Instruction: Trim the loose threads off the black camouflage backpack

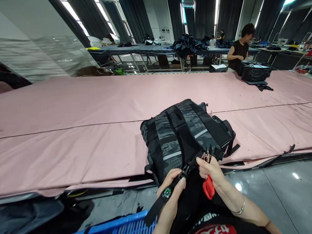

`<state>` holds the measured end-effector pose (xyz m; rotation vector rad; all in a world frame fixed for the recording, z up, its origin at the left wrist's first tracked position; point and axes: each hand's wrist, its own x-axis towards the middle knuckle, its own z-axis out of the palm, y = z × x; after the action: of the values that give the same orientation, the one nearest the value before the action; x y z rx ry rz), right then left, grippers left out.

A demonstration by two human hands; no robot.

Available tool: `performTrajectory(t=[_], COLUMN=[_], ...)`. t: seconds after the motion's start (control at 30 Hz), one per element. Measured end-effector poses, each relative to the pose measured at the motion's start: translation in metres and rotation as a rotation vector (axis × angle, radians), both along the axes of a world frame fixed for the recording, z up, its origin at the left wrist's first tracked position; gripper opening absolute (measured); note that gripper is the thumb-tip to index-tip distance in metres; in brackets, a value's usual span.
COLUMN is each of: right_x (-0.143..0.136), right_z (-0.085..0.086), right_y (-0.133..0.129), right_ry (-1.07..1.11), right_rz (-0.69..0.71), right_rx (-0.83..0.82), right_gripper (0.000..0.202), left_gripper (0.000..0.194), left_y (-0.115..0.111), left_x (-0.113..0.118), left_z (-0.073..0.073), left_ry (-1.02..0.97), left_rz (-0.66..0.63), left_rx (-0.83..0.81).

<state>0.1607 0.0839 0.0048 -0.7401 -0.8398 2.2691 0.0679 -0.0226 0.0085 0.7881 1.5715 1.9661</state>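
A blue plastic crate (122,226) is peeking in low left. The left hand (170,191) is closing its fingers around one black webbing strap (158,203) carrying a round compass buckle (167,192). One camouflage nylon backpack (182,136) is lying on the pink cloth table (73,130). The right hand (213,170) is pinching red-handled snips (208,162), blades up. Far right, another person (240,50) is handling a second bag (255,73).

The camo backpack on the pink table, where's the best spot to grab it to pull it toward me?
Probably the padded shoulder straps: the backpack lies back panel up, straps facing you. Come from the near edge, where the left hand holds a buckle strap and the right hand holds red-handled snips.
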Motion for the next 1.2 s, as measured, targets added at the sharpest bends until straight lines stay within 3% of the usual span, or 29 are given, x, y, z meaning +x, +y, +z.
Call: performTrajectory(t=[0.1, 0.3, 0.5, 0.57, 0.67, 0.73, 0.8, 0.87, 0.93, 1.03, 1.2], right_x=[0.001, 0.007, 0.004, 0.000, -0.004, -0.005, -0.001, 0.007, 0.019, 0.036, 0.050], right_z=[0.000, -0.003, -0.008, -0.009, -0.007, -0.006, -0.005, -0.008, -0.015, -0.030, -0.049], right_y=[0.000, 0.009, 0.000, -0.005, -0.011, -0.014, -0.016, -0.016, -0.013, -0.002, 0.014], right_ry=[-0.017, -0.149, -0.192, -0.174, -0.146, -0.114, -0.111, -0.185, -0.303, -0.410, -0.449], right_rz=[0.022, 0.037, -0.075, -0.115, -0.112, -0.029, 0.046, -0.010, -0.167, -0.327, -0.339], right_rx=[0.088, 0.271, 0.286, 0.249, 0.174, 0.156, 0.200, 0.312, 0.417, 0.452, 0.429], right_gripper=[0.051, 0.055, 0.053, 0.053, 0.055, 0.051, 0.043, 0.036, 0.032, 0.030, 0.036], left_gripper=[0.026, 0.013, 0.012, 0.015, 0.023, 0.028, 0.032, 0.034, 0.029, 0.019, 0.021], left_y=[-0.001, -0.007, -0.003, -0.002, -0.002, -0.001, -0.001, -0.001, -0.001, -0.002, -0.006], left_x=[-0.006, -0.021, -0.021, -0.018, -0.019, -0.025, -0.032, -0.039, -0.044, -0.047, -0.050], left_z=[0.001, 0.013, -0.003, -0.005, -0.001, 0.005, 0.012, 0.019, 0.025, 0.032, 0.029], left_ry=[0.121, 0.307, 0.367, 0.314, 0.184, -0.068, -0.393, -0.641, -0.796, -0.923, -0.869], left_rz=[-0.033, -0.227, -0.197, -0.117, -0.152, -0.199, -0.148, -0.061, 0.007, 0.076, 0.057], left_rx=[-0.091, -0.193, -0.126, -0.145, -0.160, -0.140, -0.082, -0.006, 0.062, 0.116, 0.062])
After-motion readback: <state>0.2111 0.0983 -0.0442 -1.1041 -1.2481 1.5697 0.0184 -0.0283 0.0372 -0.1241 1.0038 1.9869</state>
